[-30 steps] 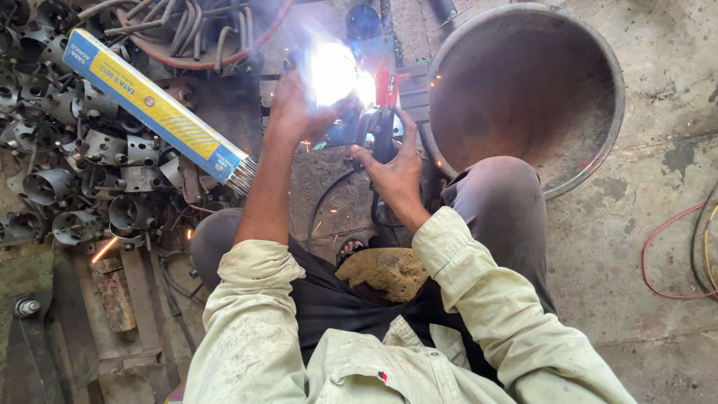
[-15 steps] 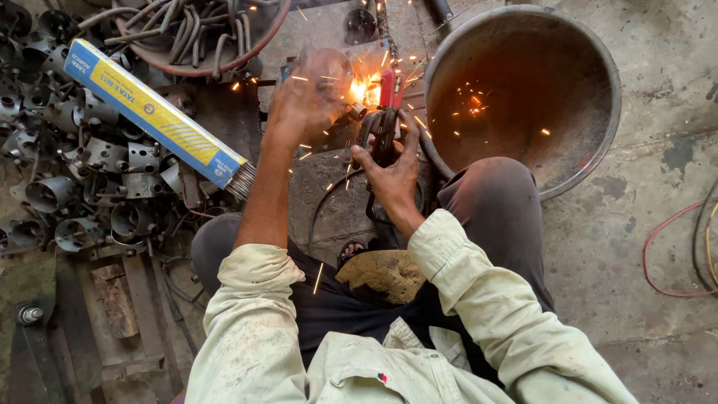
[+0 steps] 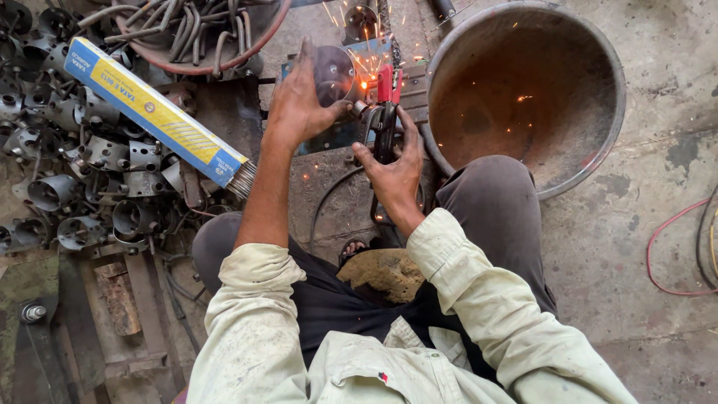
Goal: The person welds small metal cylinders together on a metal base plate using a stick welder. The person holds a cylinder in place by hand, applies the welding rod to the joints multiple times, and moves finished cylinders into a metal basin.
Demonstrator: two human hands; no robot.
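We take the metal work plate [image 3: 340, 176] in front of our knees as the landmark and proceed outward from the body.

Nearest, over the plate's near right part, our right hand [image 3: 393, 176] is clenched around the electrode holder [image 3: 384, 112]. The holder's long axis runs away from us, its red jaws at the far end and its black cable trailing back toward our lap.

Beyond and to the left, our left hand [image 3: 299, 101] grasps the round metal part [image 3: 334, 73], fingers wrapped over its rim and thumb on the near side. The part stands at the far edge of the plate, just left of the holder's red tip. The glowing contact point [image 3: 365, 84] lies between them, with sparks scattering farther out. The right hand is the nearer of the two to us.

Right of the plate sits a large round metal pan [image 3: 591, 142]. Left of the plate lies a box of welding rods [image 3: 153, 112] across a heap of pipe fittings [image 3: 67, 179].
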